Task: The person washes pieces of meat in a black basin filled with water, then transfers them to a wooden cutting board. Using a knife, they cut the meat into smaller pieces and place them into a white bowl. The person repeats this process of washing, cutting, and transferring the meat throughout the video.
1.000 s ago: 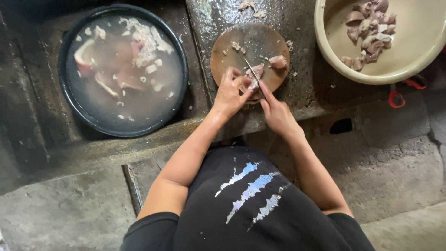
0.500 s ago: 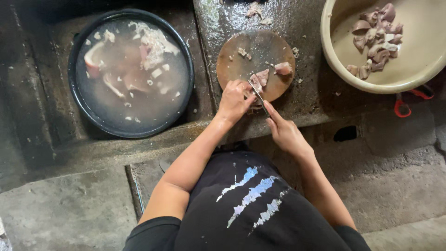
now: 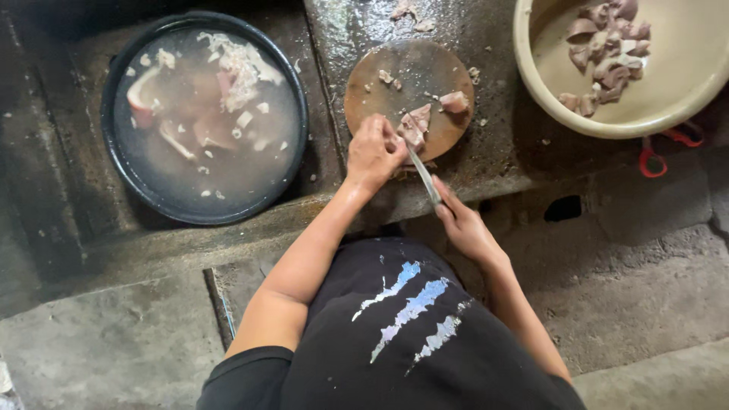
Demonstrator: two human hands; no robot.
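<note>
A round wooden cutting board (image 3: pixel 410 80) lies on a wet dark stone counter. My left hand (image 3: pixel 373 150) presses down on a pink piece of raw meat (image 3: pixel 414 127) at the board's near edge. My right hand (image 3: pixel 462 222) grips a knife (image 3: pixel 422 173) whose blade points up toward that meat, right beside my left fingers. Another meat chunk (image 3: pixel 454 101) and small scraps sit further back on the board.
A black round basin (image 3: pixel 133 178) at the left holds cloudy water with meat pieces. A cream bowl (image 3: pixel 668 106) at the top right holds cut meat chunks. Red-handled scissors (image 3: pixel 661 152) lie below that bowl. Concrete ledge and floor lie below.
My right hand has drawn back toward me with the knife, the blade sliding along the meat. My left hand stays on the meat. The view has shifted slightly.
</note>
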